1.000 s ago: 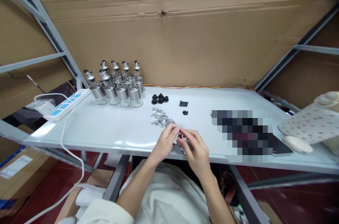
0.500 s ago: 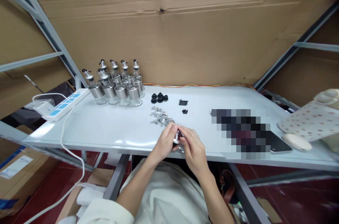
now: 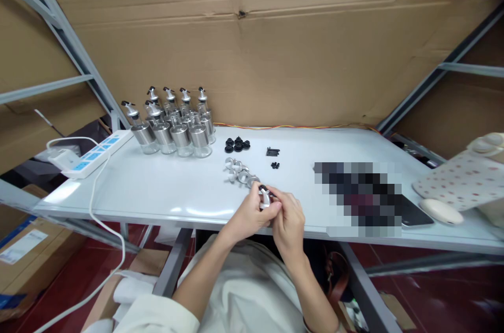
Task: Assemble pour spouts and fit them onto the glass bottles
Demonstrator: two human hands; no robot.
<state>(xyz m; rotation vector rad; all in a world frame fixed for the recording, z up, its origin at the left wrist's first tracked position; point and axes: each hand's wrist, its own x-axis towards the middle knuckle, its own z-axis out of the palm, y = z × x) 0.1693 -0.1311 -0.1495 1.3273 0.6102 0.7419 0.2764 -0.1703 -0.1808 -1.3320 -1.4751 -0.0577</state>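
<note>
Near the front edge of the table, my left hand (image 3: 248, 213) is closed around a silver pour spout (image 3: 265, 199) with a black flip cap at its top. My right hand (image 3: 290, 220) pinches the same spout from the right, its fingers at the black cap. The spout's lower end is hidden behind my fingers. Just beyond my hands lies a cluster of loose silver spout pieces (image 3: 238, 172). Black rubber stoppers (image 3: 237, 145) are grouped behind those. To their right are thin black lever pieces (image 3: 272, 152) and a few small black bits (image 3: 275, 165).
Glass bottles with steel bands (image 3: 181, 137) stand at the back left, several topped with spouts. A white power strip (image 3: 96, 155) lies at the left edge, its cable hanging down. On the right are a blurred-out dark object, a cream oval item (image 3: 441, 211) and a dotted container (image 3: 460, 178).
The spout has turned in my hands, so its silver neck and black cap now show above my fingers. My left thumb has shifted across its front. The parts on the table stay put.
</note>
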